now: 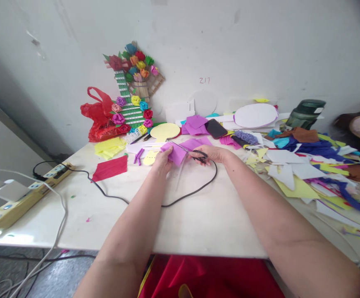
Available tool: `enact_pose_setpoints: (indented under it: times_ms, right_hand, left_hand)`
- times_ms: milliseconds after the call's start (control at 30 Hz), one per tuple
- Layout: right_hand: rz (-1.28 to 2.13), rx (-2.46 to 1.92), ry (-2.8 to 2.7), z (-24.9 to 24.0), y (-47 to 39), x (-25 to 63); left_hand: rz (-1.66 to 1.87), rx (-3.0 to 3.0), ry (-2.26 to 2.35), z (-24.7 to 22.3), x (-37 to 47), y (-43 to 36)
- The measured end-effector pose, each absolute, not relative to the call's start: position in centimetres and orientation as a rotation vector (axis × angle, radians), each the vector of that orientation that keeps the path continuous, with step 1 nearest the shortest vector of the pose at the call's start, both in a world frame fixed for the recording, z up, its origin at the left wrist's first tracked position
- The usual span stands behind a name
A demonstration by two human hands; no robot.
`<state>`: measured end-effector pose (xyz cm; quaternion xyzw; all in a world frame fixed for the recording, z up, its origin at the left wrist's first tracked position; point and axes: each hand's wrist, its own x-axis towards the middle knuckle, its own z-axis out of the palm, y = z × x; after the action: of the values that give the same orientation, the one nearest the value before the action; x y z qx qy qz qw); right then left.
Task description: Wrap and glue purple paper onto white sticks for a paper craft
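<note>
My left hand (165, 160) pinches a piece of purple paper (177, 155) at its left edge, above the middle of the table. In my right hand (209, 155) is a pair of scissors (198, 156) with black handles, my fingers wrapped round the loops. The blades point left and lie across the top of the purple paper. More purple paper (198, 142) lies just behind the scissors. Left of my left hand are small purple paper rolls (138, 156) and a pale yellow cut-out (150, 158). A yellow paper disc (165, 131) lies beyond it.
Paper scraps (294, 165) cover the right side, near a dark green bottle (306, 115). A phone (216, 128) lies at the back. Paper flower crafts (133, 91) and a red plastic bag (101, 116) stand by the wall. A black cable (195, 192) crosses below my hands from a power strip (27, 196).
</note>
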<state>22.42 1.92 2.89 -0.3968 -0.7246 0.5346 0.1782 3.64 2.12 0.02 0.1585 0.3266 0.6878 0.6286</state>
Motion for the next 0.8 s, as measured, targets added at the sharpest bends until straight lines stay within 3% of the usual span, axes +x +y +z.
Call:
enact_pose_setpoints:
  times_ms: [800]
  right_hand:
    - [1.437, -1.125, -2.036, 2.38, 1.99, 21.76]
  left_hand:
    - [1.59, 0.341, 0.734, 0.05, 3.68, 2.05]
